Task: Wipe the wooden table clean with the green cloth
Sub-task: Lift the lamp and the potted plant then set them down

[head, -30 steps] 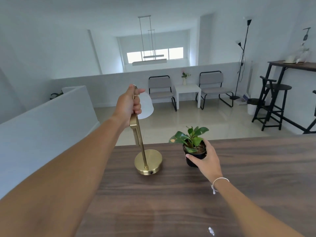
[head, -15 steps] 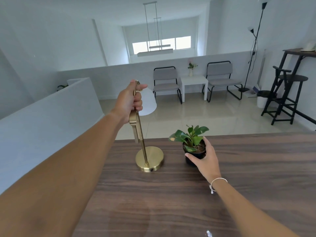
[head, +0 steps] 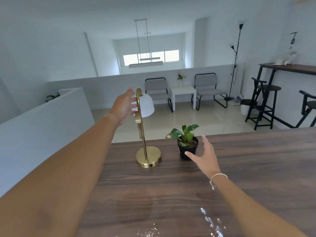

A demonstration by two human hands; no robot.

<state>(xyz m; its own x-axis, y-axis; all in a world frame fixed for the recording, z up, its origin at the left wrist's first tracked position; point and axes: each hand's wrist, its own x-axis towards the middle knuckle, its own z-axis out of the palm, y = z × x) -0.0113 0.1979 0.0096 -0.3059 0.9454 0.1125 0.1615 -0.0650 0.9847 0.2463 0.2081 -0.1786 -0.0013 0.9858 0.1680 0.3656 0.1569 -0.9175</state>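
Observation:
The dark wooden table [head: 256, 168] fills the lower half of the view. White specks and smears [head: 212, 223] lie on it near the bottom edge. No green cloth is in view. My left hand [head: 124, 106] hovers open just left of the curved top of a brass lamp [head: 147, 154] with a white shade, fingertips near the stem. My right hand [head: 205, 158] is open with spread fingers, just right of a small plant in a black pot [head: 187, 147], thumb close to the pot.
The lamp and the plant stand near the table's far edge. Beyond it are a tiled floor, two grey chairs [head: 205, 88] with a white side table, a floor lamp, black bar stools [head: 266, 103] at the right and a white low wall at the left.
My left hand has let go of the lamp stem and opened. My right hand has released the plant pot and drawn back slightly to the right. The camera has tilted down.

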